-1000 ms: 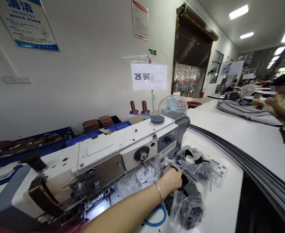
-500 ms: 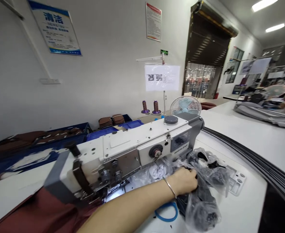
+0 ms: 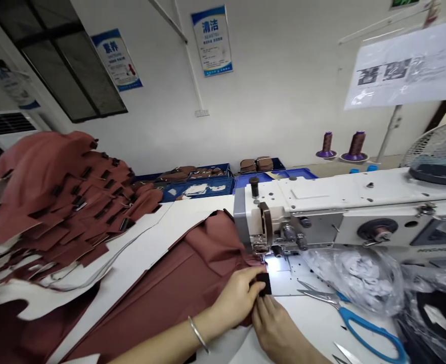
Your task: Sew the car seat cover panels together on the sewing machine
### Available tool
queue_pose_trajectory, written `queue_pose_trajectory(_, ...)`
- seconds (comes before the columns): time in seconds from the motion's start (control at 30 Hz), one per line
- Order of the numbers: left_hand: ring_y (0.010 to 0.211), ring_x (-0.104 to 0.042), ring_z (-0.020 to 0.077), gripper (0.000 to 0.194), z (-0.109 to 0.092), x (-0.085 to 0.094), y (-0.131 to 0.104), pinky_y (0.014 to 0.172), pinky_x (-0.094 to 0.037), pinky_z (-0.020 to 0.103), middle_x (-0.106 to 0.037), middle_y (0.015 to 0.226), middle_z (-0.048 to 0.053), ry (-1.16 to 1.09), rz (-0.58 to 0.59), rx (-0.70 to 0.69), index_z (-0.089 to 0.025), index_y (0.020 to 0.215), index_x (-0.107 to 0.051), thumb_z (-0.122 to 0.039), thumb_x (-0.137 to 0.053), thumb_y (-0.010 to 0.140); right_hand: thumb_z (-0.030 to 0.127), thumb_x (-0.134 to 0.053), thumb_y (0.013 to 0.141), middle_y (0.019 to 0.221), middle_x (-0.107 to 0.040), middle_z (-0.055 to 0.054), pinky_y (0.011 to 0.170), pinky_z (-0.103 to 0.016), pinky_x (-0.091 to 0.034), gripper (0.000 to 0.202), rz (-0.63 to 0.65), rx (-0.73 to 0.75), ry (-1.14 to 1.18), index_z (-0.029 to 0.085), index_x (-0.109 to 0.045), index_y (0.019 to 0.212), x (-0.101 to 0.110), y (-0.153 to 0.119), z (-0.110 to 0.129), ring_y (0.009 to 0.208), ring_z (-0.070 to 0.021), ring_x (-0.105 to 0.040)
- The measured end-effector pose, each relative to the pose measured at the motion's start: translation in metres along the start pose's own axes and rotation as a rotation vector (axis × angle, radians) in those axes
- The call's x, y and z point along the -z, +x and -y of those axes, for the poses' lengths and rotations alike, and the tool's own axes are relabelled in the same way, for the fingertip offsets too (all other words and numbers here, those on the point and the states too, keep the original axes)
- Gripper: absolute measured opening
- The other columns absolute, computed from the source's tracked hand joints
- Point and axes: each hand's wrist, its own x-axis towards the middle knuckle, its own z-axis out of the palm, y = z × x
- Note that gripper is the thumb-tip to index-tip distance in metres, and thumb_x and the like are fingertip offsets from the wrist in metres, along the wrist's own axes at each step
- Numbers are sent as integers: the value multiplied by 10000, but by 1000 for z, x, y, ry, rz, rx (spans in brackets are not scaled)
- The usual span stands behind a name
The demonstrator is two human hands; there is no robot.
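My left hand [image 3: 238, 292], with a bangle on its wrist, pinches a small black square patch [image 3: 264, 284] between thumb and fingers. From below, my right hand [image 3: 275, 323] meets it, fingers pressed together on the patch's lower edge. Both hands lie at the edge of a maroon fabric piece [image 3: 170, 278], just in front of the sewing machine's [image 3: 317, 194] lit needle area. The fabric runs left from there, its far part bunched beside the machine head. Blue-handled scissors [image 3: 374, 331] rest to the right of my hands, blades pointing toward the needle plate.
A tall pile of maroon pieces [image 3: 75, 187] with black tabs stands at left. Plastic bags [image 3: 370, 275] with white and black contents lie under the machine arm. Another pointed metal tool [image 3: 346, 352] shows at the bottom edge. Blue crates [image 3: 208, 187] stand behind.
My left hand has come back from the plastic bags at right to the fabric by the needle, now gripping the black patch. My right hand has entered view. The view has swung left.
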Motion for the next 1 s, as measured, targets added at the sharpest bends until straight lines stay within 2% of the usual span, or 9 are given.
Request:
queue_pose_trajectory(0.07, 879, -598, 157, 299, 15, -1, 10, 824, -457, 272, -661, 965, 33, 24, -12, 36, -159, 1102, -572, -127, -532, 807, 162, -541, 791, 963, -632, -195, 805, -429, -483, 180, -41, 8, -3, 48, -612, 910, -7, -2, 3, 923, -270, -593)
queue_pose_trajectory(0.13, 874, -605, 166, 252, 27, -8, 23, 804, -463, 273, -659, 949, 41, 105, 11, 18, -146, 1071, -562, -131, -526, 822, 90, -486, 732, 980, -633, -236, 840, -440, -467, 214, -97, 7, -5, 33, -624, 886, -9, -4, 2, 976, -310, -582)
queue_pose_trajectory(0.23, 941, -604, 198, 220, 40, -20, 38, 842, -462, 311, -635, 1045, 67, 362, 60, -29, -151, 1072, -559, -150, -498, 861, 66, -442, 716, 975, -645, -213, 854, -419, -462, 250, -135, -6, 5, 49, -630, 879, -8, -5, 0, 997, -307, -582)
queue_pose_trajectory(0.33, 892, -615, 209, 217, 48, -28, 43, 778, -496, 329, -602, 1046, 74, 623, 98, -50, -161, 1089, -548, -186, -448, 898, 69, -442, 713, 990, -644, -212, 863, -409, -459, 260, -106, 7, 12, 55, -625, 897, -1, -2, -2, 1003, -295, -584)
queue_pose_trajectory(0.47, 887, -608, 214, 297, 47, -31, 39, 673, -517, 299, -528, 1076, 126, 856, 111, -95, -124, 1190, -471, -210, -414, 911, 60, -438, 708, 990, -644, -218, 865, -392, -462, 275, -95, 5, 17, 45, -621, 912, 7, 1, -3, 999, -288, -590)
queue_pose_trajectory(0.6, 858, -613, 210, 461, 44, -27, 37, 653, -516, 293, -466, 1163, 194, 973, 160, -177, -53, 1307, -336, -232, -448, 898, 79, -459, 717, 1026, -628, -239, 885, -412, -455, 283, -57, 17, 16, 30, -606, 954, 7, 0, -3, 1026, -303, -580)
queue_pose_trajectory(0.77, 756, -618, 193, 274, 44, -23, 41, 566, -508, 290, -517, 1101, 157, 1014, 190, -297, -76, 1149, -478, -165, -381, 909, 84, -487, 693, 996, -639, -232, 868, -420, -468, 287, -44, 12, 19, 34, -604, 950, 7, -1, -3, 993, -310, -594)
queue_pose_trajectory(0.87, 751, -617, 200, 237, 44, -25, 47, 566, -510, 299, -550, 1035, 147, 1038, 196, -344, -67, 1073, -516, -95, -373, 887, 87, -502, 681, 1004, -636, -238, 870, -421, -468, 291, -35, 8, 25, 28, -609, 946, 8, 1, -4, 1000, -316, -588)
queue_pose_trajectory(1.0, 690, -621, 212, 194, 41, -23, 55, 518, -496, 300, -586, 923, 151, 1068, 273, -370, -48, 951, -569, -81, -395, 872, 97, -516, 688, 1006, -629, -252, 886, -441, -449, 286, -24, 33, 11, 16, -606, 948, 11, 2, -5, 1007, -321, -579)
